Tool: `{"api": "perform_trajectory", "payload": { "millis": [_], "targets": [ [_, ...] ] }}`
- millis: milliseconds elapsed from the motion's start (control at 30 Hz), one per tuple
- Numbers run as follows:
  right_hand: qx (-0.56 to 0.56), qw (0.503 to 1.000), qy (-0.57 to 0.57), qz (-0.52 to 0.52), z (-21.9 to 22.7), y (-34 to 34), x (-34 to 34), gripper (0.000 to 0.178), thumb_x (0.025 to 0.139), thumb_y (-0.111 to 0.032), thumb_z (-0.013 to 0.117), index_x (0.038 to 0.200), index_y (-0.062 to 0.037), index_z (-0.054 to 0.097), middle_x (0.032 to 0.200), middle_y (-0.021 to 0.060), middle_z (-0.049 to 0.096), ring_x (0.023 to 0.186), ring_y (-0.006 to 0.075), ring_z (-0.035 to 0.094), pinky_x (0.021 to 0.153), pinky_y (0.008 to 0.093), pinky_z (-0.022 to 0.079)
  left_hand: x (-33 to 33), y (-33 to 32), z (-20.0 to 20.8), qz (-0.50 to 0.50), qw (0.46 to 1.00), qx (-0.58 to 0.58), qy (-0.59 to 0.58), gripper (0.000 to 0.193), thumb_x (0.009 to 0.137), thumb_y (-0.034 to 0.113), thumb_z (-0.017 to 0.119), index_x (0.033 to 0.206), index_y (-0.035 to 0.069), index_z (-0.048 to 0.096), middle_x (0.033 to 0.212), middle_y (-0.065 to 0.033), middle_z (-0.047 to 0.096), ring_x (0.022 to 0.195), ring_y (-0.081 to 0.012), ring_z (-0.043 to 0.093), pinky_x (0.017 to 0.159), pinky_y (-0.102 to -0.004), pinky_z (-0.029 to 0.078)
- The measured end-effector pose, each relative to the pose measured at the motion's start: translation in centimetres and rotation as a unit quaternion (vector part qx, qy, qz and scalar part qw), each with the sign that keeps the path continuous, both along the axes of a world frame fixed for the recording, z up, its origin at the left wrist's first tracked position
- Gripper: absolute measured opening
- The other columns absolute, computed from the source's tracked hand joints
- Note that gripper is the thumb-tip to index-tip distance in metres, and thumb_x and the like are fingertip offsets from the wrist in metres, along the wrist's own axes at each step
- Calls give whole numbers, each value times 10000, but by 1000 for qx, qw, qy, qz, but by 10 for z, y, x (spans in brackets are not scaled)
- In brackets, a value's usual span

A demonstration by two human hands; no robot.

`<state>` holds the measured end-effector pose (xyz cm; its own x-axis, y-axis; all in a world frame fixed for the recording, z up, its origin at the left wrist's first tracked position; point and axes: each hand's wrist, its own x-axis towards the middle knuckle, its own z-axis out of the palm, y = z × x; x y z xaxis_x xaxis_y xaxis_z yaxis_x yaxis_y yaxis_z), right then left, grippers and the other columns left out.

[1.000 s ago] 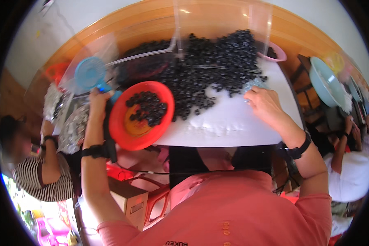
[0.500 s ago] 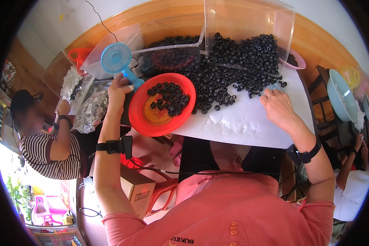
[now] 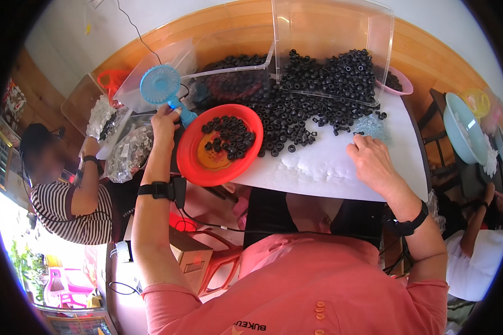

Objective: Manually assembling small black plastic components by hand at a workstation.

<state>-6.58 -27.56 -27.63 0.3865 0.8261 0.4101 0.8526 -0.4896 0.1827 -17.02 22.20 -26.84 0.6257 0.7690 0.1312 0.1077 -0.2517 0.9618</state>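
Note:
My right hand [image 3: 373,163] is over the white tabletop, fingers closed together in a pinch. A small dark bit [image 3: 359,133] shows at its fingertips, probably one of the black ring-like parts. Just beyond it lie a patch of tiny pale-blue clear pieces [image 3: 374,127] and the big heap of black ring-like parts [image 3: 296,114]. My left hand [image 3: 165,125] is raised by the handle of a blue fan [image 3: 161,85], its fingers curled in; what they hold, if anything, is hidden. To its right sits a red plate [image 3: 251,153] with several black parts [image 3: 229,137] on it.
A clear plastic bin [image 3: 335,28] lies tipped with black parts spilling out. Another clear bin [image 3: 229,68] stands behind the plate. A pink bowl [image 3: 405,84] is at the back right. People sit left [image 3: 75,212] and right [image 3: 480,251]. A cable [image 3: 218,228] crosses below the table edge.
My right hand has drawn back toward me from the heap's edge, uncovering the pale-blue pieces. My left hand has shifted slightly down and right. The whole view has moved a little.

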Motion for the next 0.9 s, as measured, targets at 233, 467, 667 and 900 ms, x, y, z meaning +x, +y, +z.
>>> {"api": "perform_trajectory", "payload": {
  "millis": [233,467,667,900],
  "targets": [
    [-9,1000,11,7,0,1,3,54,733,-34,581,767,-3,609,818,143,588,791,306,608,671,405,478,-12,-7,6,-4,1000,10,-2,517,776,118,697,1265,-8,586,1121,-99,670,954,-196,626,766,-314,478],
    [2,1000,2,9,-3,-1,1,78,766,-41,556,789,-3,621,832,142,601,807,303,615,690,402,488,-62,-50,5,55,993,70,-80,435,769,-13,644,1202,-46,618,1000,-131,698,871,-176,639,751,-274,484],
    [-6,1000,12,19,-2,-2,7,97,786,-33,537,834,-14,619,867,141,605,825,302,620,706,409,493,-120,-109,-22,54,975,186,-107,249,808,9,631,1051,-11,678,906,-68,702,754,-104,600,718,-262,500],
    [140,982,123,19,-5,-2,-1,49,766,-42,570,815,-36,569,825,117,601,780,304,620,671,419,498,-111,-217,-12,-98,951,277,-97,172,800,-54,626,956,2,668,858,-60,632,764,-130,592,714,-264,475]
  ]
}}
